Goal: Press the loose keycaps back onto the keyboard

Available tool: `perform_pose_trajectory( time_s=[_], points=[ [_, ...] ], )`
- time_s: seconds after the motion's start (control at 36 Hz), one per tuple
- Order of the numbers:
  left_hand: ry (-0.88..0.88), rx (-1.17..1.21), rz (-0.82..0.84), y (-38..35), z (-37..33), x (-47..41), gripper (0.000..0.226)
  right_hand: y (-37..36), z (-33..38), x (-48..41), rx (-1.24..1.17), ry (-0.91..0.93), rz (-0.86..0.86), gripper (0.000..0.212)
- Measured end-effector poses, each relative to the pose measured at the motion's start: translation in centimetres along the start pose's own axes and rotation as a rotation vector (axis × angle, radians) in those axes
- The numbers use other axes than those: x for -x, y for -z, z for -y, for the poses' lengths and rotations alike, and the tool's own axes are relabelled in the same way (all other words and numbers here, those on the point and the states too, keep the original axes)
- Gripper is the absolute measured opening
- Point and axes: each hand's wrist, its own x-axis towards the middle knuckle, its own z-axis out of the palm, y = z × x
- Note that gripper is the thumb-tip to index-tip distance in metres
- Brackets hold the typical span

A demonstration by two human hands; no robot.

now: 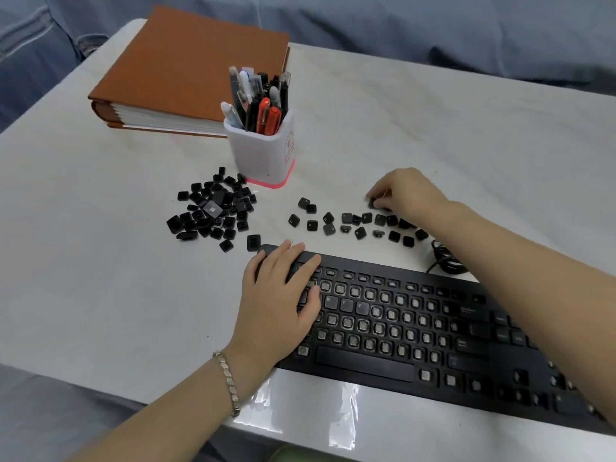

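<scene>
Keyboard (366, 363) left corner under left hand (280, 295)

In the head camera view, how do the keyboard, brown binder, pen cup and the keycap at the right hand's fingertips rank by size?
1. keyboard, though nearest the camera
2. brown binder
3. pen cup
4. keycap the right hand pinches

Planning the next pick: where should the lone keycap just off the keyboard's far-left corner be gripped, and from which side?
Pinch the keycap by two opposite side walls, coming down from above. It is small, lies low on the table and stands clear of the pile, so fingertips fit either side.
</scene>
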Motion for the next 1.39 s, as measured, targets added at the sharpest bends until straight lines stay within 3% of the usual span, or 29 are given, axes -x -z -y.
perform_pose_trajectory(
  time_s=[0.56, 1.28, 1.39],
  points=[
    [-0.002, 0.008, -0.005, 0.0, -0.1, 0.0, 0.037, 0.3, -0.2, 0.6, -0.079, -0.076, -0.008, 0.022],
    [0.0, 0.023, 0.001, 0.0, 0.0, -0.1, 0.038, -0.2, 0.2, 1.0, -0.024, 0.003, -0.011, 0.025],
    [-0.001, 0.027, -0.007, -0.1, 0.0, -0.1, 0.038, 0.3, 0.0, 1.0, -0.075, 0.028, -0.081, 0.019]
  ],
)
